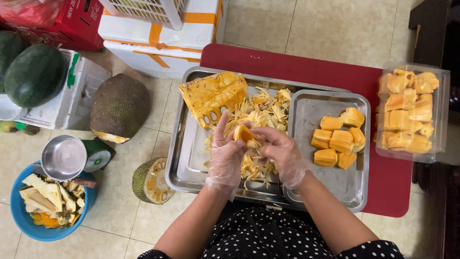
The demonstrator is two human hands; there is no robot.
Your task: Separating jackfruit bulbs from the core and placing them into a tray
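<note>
Two gloved hands over the large steel tray (pixel 179 158) | your left hand (pixel 225 160) and right hand (pixel 280 153) pinch one jackfruit pod (pixel 243 134) between fingertips | cleaned pods (pixel 338 139) right, in small tray (pixel 354 189)

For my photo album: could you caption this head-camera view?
Gloved left hand and right hand pull a jackfruit pod apart over a steel tray.

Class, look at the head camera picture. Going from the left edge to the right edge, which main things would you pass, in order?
Watermelon → blue bowl of peel scraps → whole jackfruit → cut jackfruit end → left hand → right hand → peeled pieces on the small tray → clear box of jackfruit pieces.
</note>
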